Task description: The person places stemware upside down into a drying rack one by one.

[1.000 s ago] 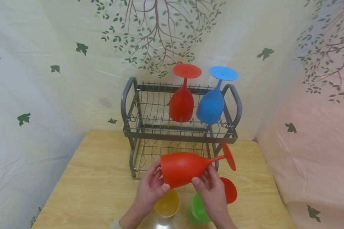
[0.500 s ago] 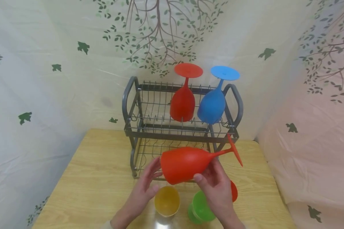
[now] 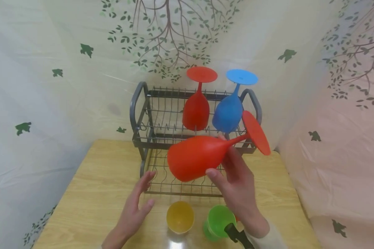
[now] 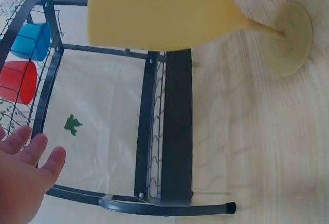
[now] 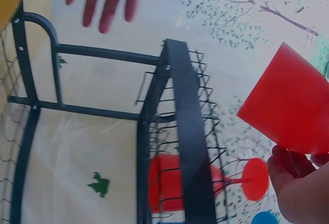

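My right hand grips a red plastic goblet by the lower bowl near the stem. The goblet lies tilted in the air before the dish rack, mouth to the left, its foot up at the right. My left hand is apart from it at the lower left, fingers spread and holding nothing. Upside down on the rack's upper tier stand a red goblet and a blue goblet. A yellow goblet stands upright on the table between my hands, and a green goblet is beside my right wrist.
The dark two-tier dish rack stands at the back of the wooden table. A sliver of another red goblet shows behind my right wrist. A patterned curtain hangs behind and at both sides.
My left hand has let go of the held red goblet and drawn away to the lower left. My right hand has raised that goblet toward the rack and tipped its foot up.
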`<state>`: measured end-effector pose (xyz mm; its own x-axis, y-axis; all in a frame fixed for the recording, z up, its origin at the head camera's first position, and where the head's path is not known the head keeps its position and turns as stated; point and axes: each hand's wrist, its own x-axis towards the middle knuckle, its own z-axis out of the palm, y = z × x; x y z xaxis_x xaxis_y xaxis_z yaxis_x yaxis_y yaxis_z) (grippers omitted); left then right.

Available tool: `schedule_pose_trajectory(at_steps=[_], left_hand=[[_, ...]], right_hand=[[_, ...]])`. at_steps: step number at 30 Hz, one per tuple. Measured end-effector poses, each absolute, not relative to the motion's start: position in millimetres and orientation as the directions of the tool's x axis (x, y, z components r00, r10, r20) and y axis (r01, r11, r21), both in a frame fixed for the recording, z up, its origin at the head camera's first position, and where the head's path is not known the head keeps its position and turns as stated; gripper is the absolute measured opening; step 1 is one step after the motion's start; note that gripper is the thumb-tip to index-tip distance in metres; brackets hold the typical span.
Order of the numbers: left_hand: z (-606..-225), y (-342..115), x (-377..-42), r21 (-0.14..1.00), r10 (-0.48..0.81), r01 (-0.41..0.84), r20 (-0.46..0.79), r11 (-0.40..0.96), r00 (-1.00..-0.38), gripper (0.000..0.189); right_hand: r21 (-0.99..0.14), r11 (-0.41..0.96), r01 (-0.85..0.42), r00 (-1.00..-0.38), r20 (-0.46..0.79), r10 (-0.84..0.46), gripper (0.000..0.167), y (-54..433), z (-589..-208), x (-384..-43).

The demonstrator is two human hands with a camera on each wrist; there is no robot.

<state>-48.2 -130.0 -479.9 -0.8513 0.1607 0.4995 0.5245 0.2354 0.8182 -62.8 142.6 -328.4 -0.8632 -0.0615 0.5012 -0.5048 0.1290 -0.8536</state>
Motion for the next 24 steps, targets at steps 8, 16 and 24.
schedule_pose_trajectory(at_steps=[8,16,24], left_hand=[[-494,-140,-41,0.836,0.095,0.452,0.446,0.311,-0.890,0.073],[-509,-150,-29,0.859,0.043,0.444,0.449,0.253,-0.893,0.070],[-514,-142,-31,0.875,0.023,0.429,0.435,0.224,-0.900,0.067]], right_hand=[[-0.755,0.121,-0.644,-0.763,0.624,-0.168,0.066,130,-306,-77],[-0.710,0.088,-0.699,-0.709,0.673,-0.209,0.069,117,-296,-93],[-0.672,0.087,-0.735,-0.673,0.708,-0.216,0.062,105,-275,-114]])
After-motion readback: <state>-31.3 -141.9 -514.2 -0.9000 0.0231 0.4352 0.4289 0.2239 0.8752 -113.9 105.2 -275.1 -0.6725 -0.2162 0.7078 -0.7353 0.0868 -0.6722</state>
